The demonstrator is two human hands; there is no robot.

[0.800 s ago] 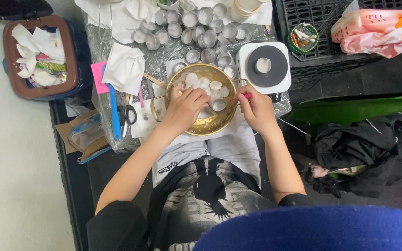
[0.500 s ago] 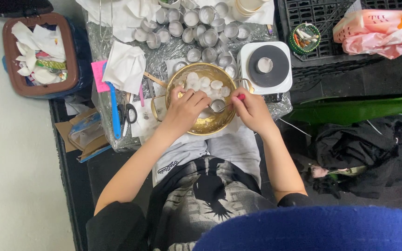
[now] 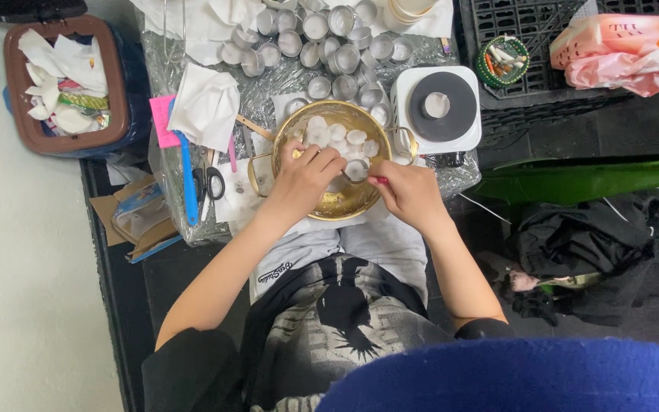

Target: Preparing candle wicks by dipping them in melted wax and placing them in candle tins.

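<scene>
Landmark: brass bowl (image 3: 335, 200), round, shiny, on the foil-covered desk (image 3: 436, 179).
Left hand (image 3: 303, 179): inside the bowl, grip curled over white wax discs (image 3: 337, 136); what it pinches, cannot tell.
Right hand (image 3: 409, 194): at the bowl's right rim, grip clamped on a small metal cup (image 3: 355, 171).
Risk: the smooth cup may slip or tip; an elbow could knock the empty tin cups (image 3: 329, 38) behind the bowl.
</scene>
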